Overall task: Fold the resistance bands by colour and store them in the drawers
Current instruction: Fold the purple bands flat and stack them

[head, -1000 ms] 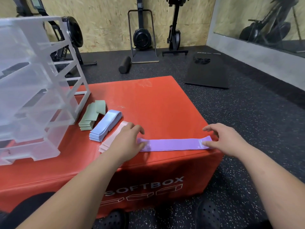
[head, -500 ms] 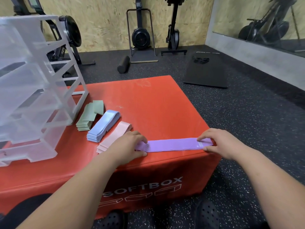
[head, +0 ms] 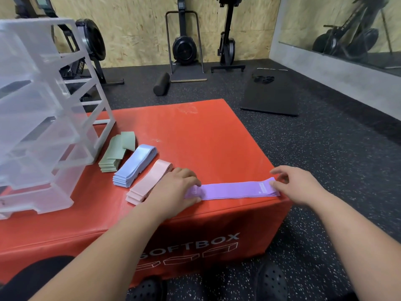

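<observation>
Purple band [head: 232,190] flat, long axis left-right

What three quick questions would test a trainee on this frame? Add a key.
1. True or false: the purple band lies flat along the box's near edge.
2. Relative to the drawers, the green stack lies: A inside; B beside; C on top.
3. Which hand pinches the band's white-labelled end?
Key: 1 true; 2 B; 3 the right hand.
</observation>
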